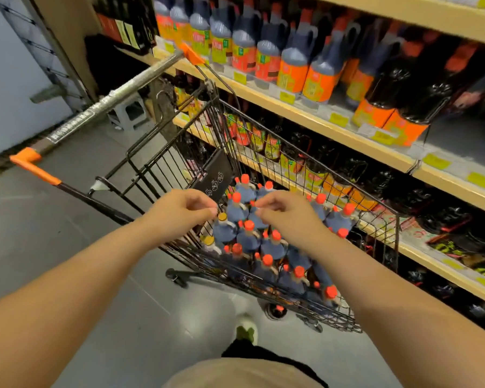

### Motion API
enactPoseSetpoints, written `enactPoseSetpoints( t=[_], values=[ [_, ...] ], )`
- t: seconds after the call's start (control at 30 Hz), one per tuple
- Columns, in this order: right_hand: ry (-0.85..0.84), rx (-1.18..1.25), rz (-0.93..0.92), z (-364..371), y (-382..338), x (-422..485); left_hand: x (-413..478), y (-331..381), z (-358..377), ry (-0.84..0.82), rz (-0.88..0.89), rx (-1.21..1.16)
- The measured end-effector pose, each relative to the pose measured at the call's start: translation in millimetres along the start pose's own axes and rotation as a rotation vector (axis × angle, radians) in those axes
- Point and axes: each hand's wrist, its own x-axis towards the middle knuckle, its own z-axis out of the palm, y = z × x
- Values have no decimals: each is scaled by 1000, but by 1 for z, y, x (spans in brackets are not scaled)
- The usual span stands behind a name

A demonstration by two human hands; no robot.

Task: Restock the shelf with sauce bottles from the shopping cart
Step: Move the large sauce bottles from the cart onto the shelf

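Here, both hands hang over the wire shopping cart (pixel 109 99), packed with upright red-capped sauce bottles (pixel 248 239) and parked beside the stocked shelf (pixel 356 144). The left hand (pixel 179 210) has loosely curled fingers just beside a gold-capped bottle (pixel 222 217). The right hand (pixel 286 212) is likewise loosely curled, gripping nothing.

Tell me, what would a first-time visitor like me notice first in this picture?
A black wire shopping cart in the middle, packed with upright sauce bottles with bright orange-red caps. The left hand and right hand reach over them, fingers loosely curled. To the right, a wooden shelf carries rows of dark bottles with orange labels.
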Motion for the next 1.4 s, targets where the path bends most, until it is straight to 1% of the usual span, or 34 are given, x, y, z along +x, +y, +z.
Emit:
enactPoseSetpoints(
  t=[0.13, 0.23, 0.33, 0.43, 0.5, 0.6, 0.73, 0.8, 0.93, 1.03, 1.1, 1.13, 1.17, 1.2, 1.27, 1.4],
  values=[
    [-74, -17, 58, 4, 3, 40, 44, -5, -5, -38, -24, -5],
    [-94, -13, 81, 7, 8, 63, 71, -15, -9, -77, -50, 6],
    [-93, 33, 149, 12, 17, 76, 99, -26, -13, -164, -56, 29],
    [-77, 47, 261, 28, 27, 88, 128, -39, -13, -278, -14, 53],
    [-23, 100, 321, 43, 35, 91, 146, -46, -12, -345, 30, 83],
    [34, 92, 376, 66, 38, 89, 171, -60, -9, -446, 113, 148],
    [-2, 63, 469, 104, 52, 93, 197, -80, -12, -557, 186, 257],
    [-65, -10, 483, 127, 65, 102, 206, -86, -12, -565, 200, 296],
    [-330, -212, 516, 164, 83, 125, 217, -93, -7, -570, 209, 334],
    [-430, -314, 515, 184, 96, 142, 219, -97, -6, -577, 228, 340],
    [-504, -413, 524, 192, 100, 148, 217, -95, -5, -582, 279, 366],
    [-549, -506, 512, 195, 99, 150, 215, -94, -6, -585, 312, 390],
    [-564, -606, 475, 199, 99, 152, 215, -94, -6, -588, 336, 419],
    [-553, -657, 460, 201, 98, 152, 214, -93, -6, -588, 361, 440],
    [-517, -695, 415, 207, 102, 153, 215, -94, -6, -589, 382, 450],
    [-445, -494, 533, 211, 113, 155, 214, -99, -2, -612, 385, 458]
  ],
)
